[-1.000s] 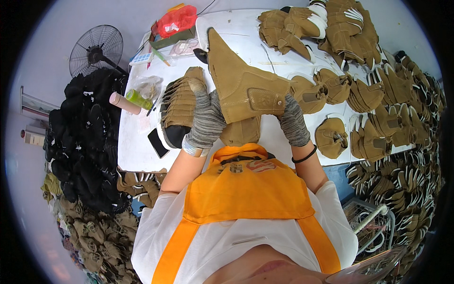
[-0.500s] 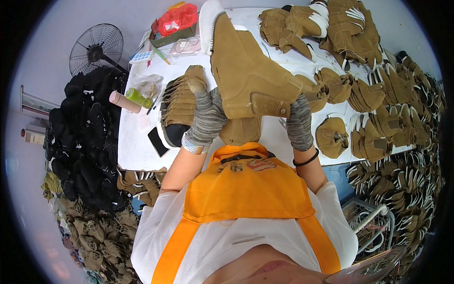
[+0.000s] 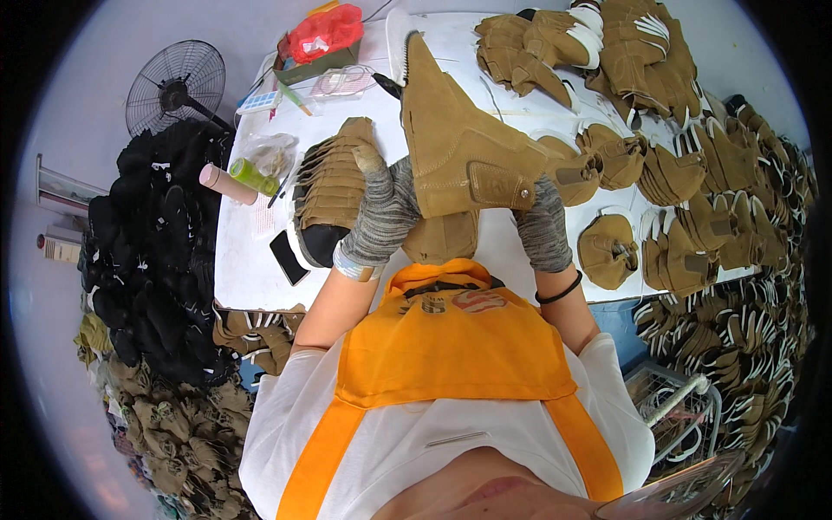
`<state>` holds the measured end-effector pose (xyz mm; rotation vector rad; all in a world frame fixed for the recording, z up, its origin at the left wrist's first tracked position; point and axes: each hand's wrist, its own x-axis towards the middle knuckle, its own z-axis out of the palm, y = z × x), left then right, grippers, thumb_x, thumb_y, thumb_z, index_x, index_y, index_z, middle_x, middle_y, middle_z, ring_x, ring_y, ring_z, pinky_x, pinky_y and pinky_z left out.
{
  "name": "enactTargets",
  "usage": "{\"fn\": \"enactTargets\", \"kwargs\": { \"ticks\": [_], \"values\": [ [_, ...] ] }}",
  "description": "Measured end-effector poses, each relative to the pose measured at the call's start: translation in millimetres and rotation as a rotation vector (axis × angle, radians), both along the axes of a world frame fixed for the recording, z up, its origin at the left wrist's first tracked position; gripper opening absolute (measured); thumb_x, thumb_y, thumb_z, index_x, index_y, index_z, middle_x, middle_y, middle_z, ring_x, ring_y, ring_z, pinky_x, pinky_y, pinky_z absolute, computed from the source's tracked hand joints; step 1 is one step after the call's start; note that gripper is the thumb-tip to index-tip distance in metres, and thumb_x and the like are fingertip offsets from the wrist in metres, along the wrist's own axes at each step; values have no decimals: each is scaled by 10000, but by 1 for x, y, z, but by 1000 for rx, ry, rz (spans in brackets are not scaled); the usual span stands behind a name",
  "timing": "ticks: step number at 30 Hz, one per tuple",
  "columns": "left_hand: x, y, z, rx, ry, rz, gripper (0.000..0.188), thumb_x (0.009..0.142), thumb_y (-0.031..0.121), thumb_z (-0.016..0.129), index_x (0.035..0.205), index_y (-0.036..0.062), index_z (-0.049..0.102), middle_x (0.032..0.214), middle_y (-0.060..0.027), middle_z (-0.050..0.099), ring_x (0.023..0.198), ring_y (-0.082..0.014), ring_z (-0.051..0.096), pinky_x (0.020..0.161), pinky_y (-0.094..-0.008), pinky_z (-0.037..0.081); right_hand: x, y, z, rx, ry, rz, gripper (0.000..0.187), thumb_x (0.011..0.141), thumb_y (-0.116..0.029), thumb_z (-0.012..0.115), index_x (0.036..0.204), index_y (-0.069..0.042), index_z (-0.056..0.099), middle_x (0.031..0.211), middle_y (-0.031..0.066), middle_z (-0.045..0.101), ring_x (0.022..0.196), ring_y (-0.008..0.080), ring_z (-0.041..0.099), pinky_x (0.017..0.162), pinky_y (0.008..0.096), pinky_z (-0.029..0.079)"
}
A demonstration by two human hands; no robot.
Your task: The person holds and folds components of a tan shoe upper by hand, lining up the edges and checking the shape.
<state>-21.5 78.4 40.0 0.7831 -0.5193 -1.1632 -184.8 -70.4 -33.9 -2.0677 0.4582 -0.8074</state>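
A tan boot upper [image 3: 464, 147] with a white lining edge and a metal snap or rivet is held up over the table. My left hand [image 3: 381, 212], in a grey knit glove, grips its left lower side, with the thumb showing and most fingers hidden behind it. My right hand [image 3: 544, 227], gloved likewise, is closed on its right end, its fingertips out of sight behind the upper. A dark tab sticks out at the upper's left edge. Below it lies another tan piece [image 3: 442, 240]. Beside my left hand sits a stack of tan uppers [image 3: 334, 178].
On the white table [image 3: 251, 290] lie a phone [image 3: 289, 258], a pink bottle [image 3: 228, 185], a green bottle [image 3: 253, 178] and a box with a red bag [image 3: 325, 39]. Tan uppers [image 3: 676, 173] cover the right side. Black piles [image 3: 156, 251] and a fan [image 3: 176, 91] stand left.
The boot upper has turned slightly in my hands and its upper left end has shifted right and down. A dark tab now shows at its left edge. My right hand has moved slightly left.
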Motion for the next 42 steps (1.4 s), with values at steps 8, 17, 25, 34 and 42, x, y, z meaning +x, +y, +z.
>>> {"fn": "enactTargets", "kwargs": {
  "ticks": [8, 17, 25, 34, 42],
  "values": [
    [12, 3, -3, 36, -441, 85, 578, 853, 372, 599, 1249, -21, 448, 1200, -109, 542, 1111, -215, 518, 951, -331, 430, 1, 20, 12, 322, -261, -8, 362, 915, -142, 512, 1246, -18, 438, 1161, 86, 535, 1005, 166, 560, 828, 278, 487],
    [24, 0, -27, -248, 191, 116, 704, 807, 423, 643, 1334, 52, 360, 1305, -133, 464, 1193, -289, 454, 1002, -433, 395, 8, 45, 59, 597, -451, 154, 463, 840, -78, 594, 1260, -29, 406, 1161, 72, 514, 985, 154, 556, 852, 279, 467],
    [34, 4, -46, -271, 410, 71, 707, 814, 505, 591, 1351, 104, 365, 1350, -116, 427, 1205, -302, 436, 988, -462, 398, 10, 53, 70, -30, -372, 143, 539, 794, -201, 671, 1249, -28, 439, 1075, 62, 463, 941, 168, 469, 858, 303, 397],
    [32, -4, -48, -432, 557, -59, 684, 862, 531, 485, 1381, 124, 304, 1385, -122, 369, 1245, -302, 379, 1005, -446, 372, 10, 68, 84, -177, -402, 167, 591, 702, -223, 737, 1199, -37, 477, 1010, 88, 462, 897, 208, 469, 815, 329, 410],
    [37, -11, -83, -604, 967, -354, 618, 927, 460, 401, 1412, 131, 205, 1434, -119, 273, 1299, -285, 298, 1058, -421, 310, 10, 66, 94, -139, -374, 188, 640, 694, -268, 773, 1202, -34, 461, 1052, 99, 482, 973, 221, 497, 870, 334, 424]
  ]
}}
